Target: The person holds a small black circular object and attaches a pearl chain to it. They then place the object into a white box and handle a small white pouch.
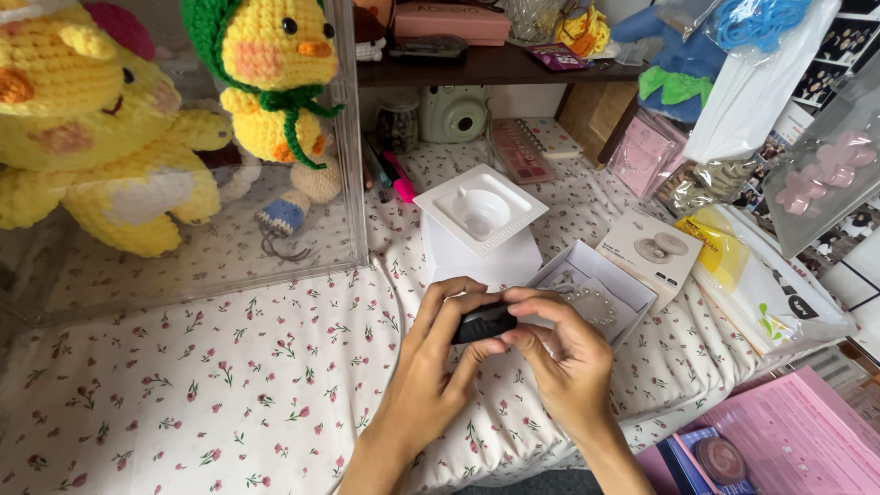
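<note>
Hands: left [431, 353] and right [559, 353] grip pinched narrow round small black case [483, 324], perhaps plastic.

Both hands were wrapped around a small black case [483, 323], left hand [431, 367] gripping from the side and right hand [564, 353] pinching its end. Just behind sat a white molded tray [480, 211] on its box and an open white box [596, 291], all on a floral cloth [229, 394].

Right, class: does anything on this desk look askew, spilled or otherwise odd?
One thing: the white moulded tray sits skewed on top of its white box, its corners overhanging. Nothing looks spilled or damaged. Both hands, left and right, hold a small black object.
</note>
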